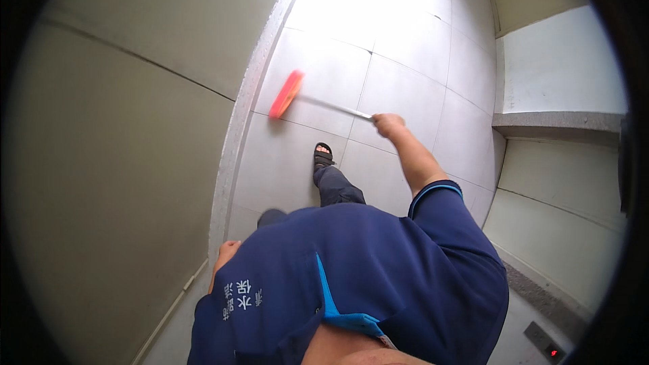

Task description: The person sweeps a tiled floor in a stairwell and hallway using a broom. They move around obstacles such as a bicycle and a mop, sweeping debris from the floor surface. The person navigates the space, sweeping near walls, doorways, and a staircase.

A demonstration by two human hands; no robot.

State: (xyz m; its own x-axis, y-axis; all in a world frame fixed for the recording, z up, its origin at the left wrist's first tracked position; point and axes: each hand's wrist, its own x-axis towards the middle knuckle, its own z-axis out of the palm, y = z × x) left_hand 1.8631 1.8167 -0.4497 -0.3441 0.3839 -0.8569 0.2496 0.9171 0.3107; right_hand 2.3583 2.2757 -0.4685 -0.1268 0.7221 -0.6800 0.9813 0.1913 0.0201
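My right hand (388, 124) is closed round the pale metal handle (336, 107) of a broom, with my arm stretched forward. Its pink-red and orange broom head (286, 95) is at the floor, left of the hand and close to the low ledge, and is smeared by motion. Low at my left side, my left hand (228, 251) shows only in part beside my shirt. Its fingers look curled; anything inside them is hidden.
Pale square tiles cover the floor (402, 71), very bright toward the far end. A raised ledge (238, 122) runs along the left wall (128, 142). My sandalled foot (324, 154) stands ahead of me. On the right are a grey-edged opening (561, 122) and a dark panel with a red light (544, 341).
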